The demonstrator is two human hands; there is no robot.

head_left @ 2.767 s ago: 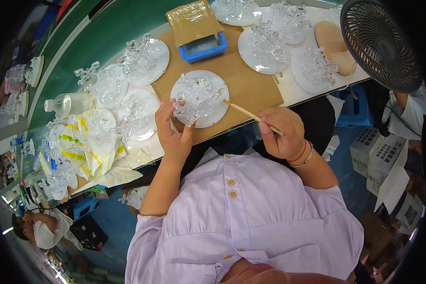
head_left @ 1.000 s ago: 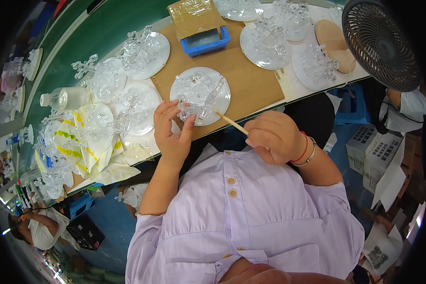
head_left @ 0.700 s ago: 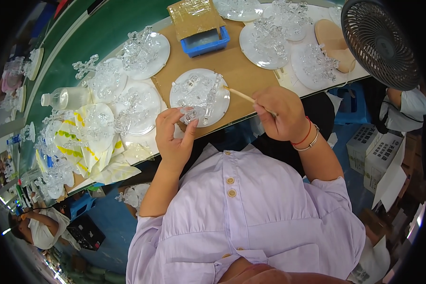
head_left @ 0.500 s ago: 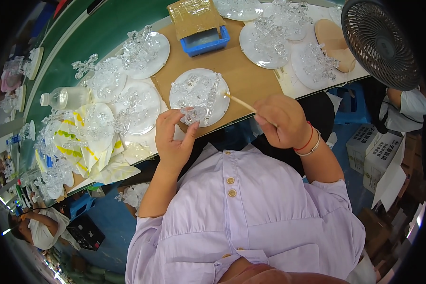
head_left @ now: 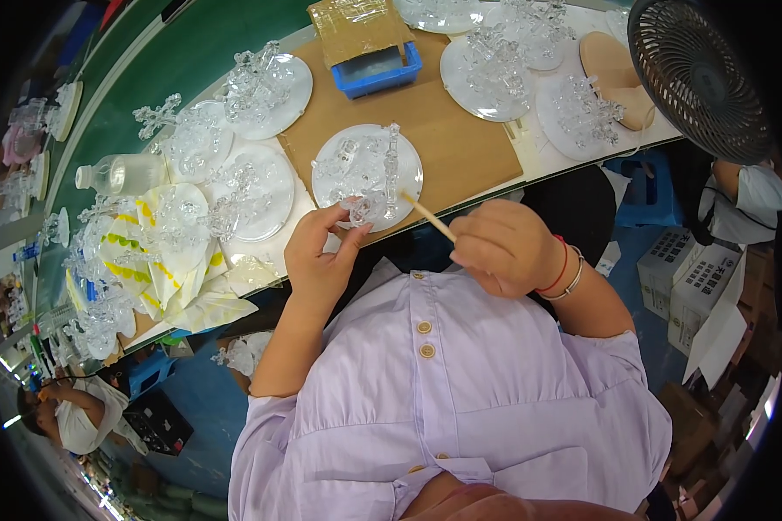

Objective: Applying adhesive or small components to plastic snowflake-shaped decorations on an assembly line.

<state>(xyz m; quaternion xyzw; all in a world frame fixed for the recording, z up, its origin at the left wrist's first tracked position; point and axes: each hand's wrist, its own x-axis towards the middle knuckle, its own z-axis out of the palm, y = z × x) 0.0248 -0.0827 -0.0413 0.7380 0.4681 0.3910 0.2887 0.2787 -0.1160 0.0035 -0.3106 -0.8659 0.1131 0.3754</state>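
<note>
**Inspector:** Hands first. What do you see from your station?

**Operator:** Left hand [head_left: 321, 256] is raised at the bench edge, thumb and fingers pinched together on a small clear glass piece [head_left: 360, 208]. Right hand [head_left: 504, 247] is curled closed around a thin wooden stick [head_left: 427, 217]; the stick's tip points toward ten o'clock and sits just beside the glass piece. I cannot tell whether tip and piece touch.

**Inspector:** Location of the piece?

**Operator:** It is held over the six o'clock rim of a round white plate [head_left: 408, 174], which carries more clear glass parts. That plate rests on a brown cardboard sheet [head_left: 460, 143].

**Inspector:** Surroundings?

**Operator:** At twelve o'clock from the plate I log a blue tray [head_left: 378, 74] with a taped cardboard box [head_left: 356, 26] resting on it. At two o'clock, several further plates of glass ornaments [head_left: 495, 65]. At nine to ten o'clock, more loaded plates and a clear plastic bottle [head_left: 122, 174] lying on its side. At eight o'clock, yellow-and-white wrappers [head_left: 148, 260]. A black fan [head_left: 695, 78] stands at the far three o'clock side. The wearer's lilac buttoned shirt [head_left: 443, 408] fills the lower view. Another person [head_left: 74, 417] is seated low at eight o'clock.
</note>
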